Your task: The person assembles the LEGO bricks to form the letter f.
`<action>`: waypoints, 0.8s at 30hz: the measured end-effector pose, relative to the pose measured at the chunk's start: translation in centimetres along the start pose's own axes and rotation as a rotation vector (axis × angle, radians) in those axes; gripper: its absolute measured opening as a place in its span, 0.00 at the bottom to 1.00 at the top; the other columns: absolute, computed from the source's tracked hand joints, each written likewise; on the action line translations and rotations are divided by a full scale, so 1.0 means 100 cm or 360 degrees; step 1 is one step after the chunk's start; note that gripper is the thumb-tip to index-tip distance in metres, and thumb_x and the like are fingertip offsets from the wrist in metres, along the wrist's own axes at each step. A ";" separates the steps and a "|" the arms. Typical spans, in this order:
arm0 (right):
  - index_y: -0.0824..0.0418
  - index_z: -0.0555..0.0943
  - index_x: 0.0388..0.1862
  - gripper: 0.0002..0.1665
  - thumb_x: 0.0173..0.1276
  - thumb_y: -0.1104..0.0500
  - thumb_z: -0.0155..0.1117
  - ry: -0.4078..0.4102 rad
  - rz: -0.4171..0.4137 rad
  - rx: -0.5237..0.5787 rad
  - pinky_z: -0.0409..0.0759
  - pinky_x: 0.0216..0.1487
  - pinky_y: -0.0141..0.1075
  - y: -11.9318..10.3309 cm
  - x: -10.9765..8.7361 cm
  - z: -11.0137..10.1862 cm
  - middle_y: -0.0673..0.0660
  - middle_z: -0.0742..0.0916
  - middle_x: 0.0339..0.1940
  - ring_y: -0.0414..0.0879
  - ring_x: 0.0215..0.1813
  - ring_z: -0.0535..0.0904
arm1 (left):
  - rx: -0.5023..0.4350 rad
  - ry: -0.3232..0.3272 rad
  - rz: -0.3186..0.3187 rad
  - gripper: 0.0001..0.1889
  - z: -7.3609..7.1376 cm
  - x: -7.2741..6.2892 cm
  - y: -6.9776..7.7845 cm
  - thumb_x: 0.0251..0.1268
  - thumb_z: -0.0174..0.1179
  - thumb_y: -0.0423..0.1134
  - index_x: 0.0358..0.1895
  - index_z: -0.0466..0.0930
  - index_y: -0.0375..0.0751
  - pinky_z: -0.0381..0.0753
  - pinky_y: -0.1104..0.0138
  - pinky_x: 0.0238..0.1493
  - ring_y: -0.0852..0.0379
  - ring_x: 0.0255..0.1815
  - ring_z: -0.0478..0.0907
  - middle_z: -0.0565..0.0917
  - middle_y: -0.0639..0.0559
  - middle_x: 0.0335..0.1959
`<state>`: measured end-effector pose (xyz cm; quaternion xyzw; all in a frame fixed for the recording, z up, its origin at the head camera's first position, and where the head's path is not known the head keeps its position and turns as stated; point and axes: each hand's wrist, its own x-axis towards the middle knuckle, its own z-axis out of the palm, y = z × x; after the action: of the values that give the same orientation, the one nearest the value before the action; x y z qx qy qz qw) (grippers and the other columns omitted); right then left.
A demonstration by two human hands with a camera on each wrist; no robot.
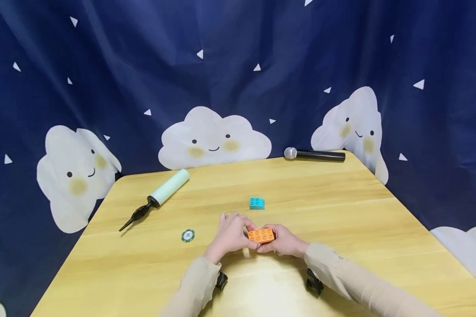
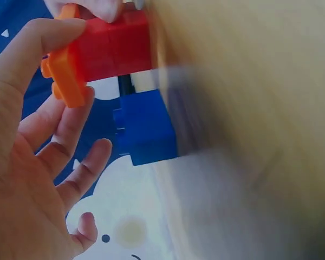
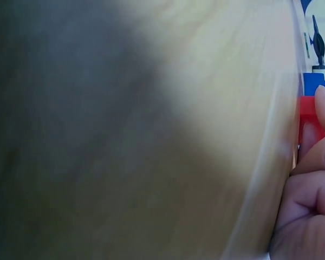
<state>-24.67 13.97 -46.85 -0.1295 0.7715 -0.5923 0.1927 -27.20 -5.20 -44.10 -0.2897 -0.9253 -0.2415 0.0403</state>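
An orange toy building brick with studs on top lies between both hands in the head view. Under it, in the left wrist view, is a red brick part with a seam across it. My left hand pinches the orange brick between thumb and fingers, its thumb reaching the red edge; the other fingers are spread. My right hand grips the red part from the other side, its fingers against the red in the right wrist view. Just beyond the hands stands a teal-blue brick, apart from them.
A green-rimmed poker chip lies left of the hands. Further left is a pale green hand pump with a black nozzle. A black microphone rests at the table's far edge, before a dark blue cloud-patterned curtain.
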 end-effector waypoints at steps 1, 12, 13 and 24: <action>0.68 0.76 0.47 0.23 0.53 0.67 0.73 -0.0016 0.0006 0.0002 0.66 0.16 0.27 0.001 0.000 0.002 0.52 0.82 0.27 0.37 0.16 0.67 | -0.0005 -0.0008 -0.0013 0.18 0.000 -0.003 0.000 0.29 0.76 0.53 0.31 0.87 0.57 0.54 0.62 0.43 0.63 0.34 0.67 0.79 0.71 0.27; 0.66 0.76 0.46 0.23 0.52 0.65 0.74 -0.0010 0.0001 0.0010 0.65 0.16 0.27 0.007 0.000 0.006 0.52 0.82 0.26 0.37 0.15 0.66 | 0.0067 -0.0002 0.0000 0.16 0.002 -0.007 0.000 0.29 0.76 0.54 0.29 0.86 0.60 0.53 0.63 0.42 0.64 0.34 0.67 0.82 0.70 0.31; 0.66 0.77 0.46 0.23 0.52 0.65 0.74 -0.0005 -0.0002 0.0008 0.65 0.16 0.27 0.007 0.000 0.006 0.52 0.82 0.26 0.37 0.16 0.66 | 0.0066 -0.0004 0.0008 0.16 0.002 -0.006 0.000 0.30 0.76 0.53 0.29 0.86 0.59 0.53 0.63 0.42 0.63 0.34 0.67 0.83 0.69 0.32; 0.66 0.76 0.47 0.23 0.53 0.65 0.74 -0.0001 0.0021 -0.0015 0.65 0.16 0.28 0.000 -0.001 0.001 0.52 0.82 0.28 0.37 0.15 0.66 | -0.0033 -0.0074 0.0119 0.24 -0.015 -0.003 -0.009 0.36 0.75 0.58 0.41 0.86 0.56 0.55 0.59 0.43 0.57 0.42 0.75 0.84 0.66 0.35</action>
<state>-24.52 13.90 -46.86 -0.1254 0.7752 -0.5872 0.1962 -27.55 -6.72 -43.19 -0.3300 -0.9119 -0.2426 0.0246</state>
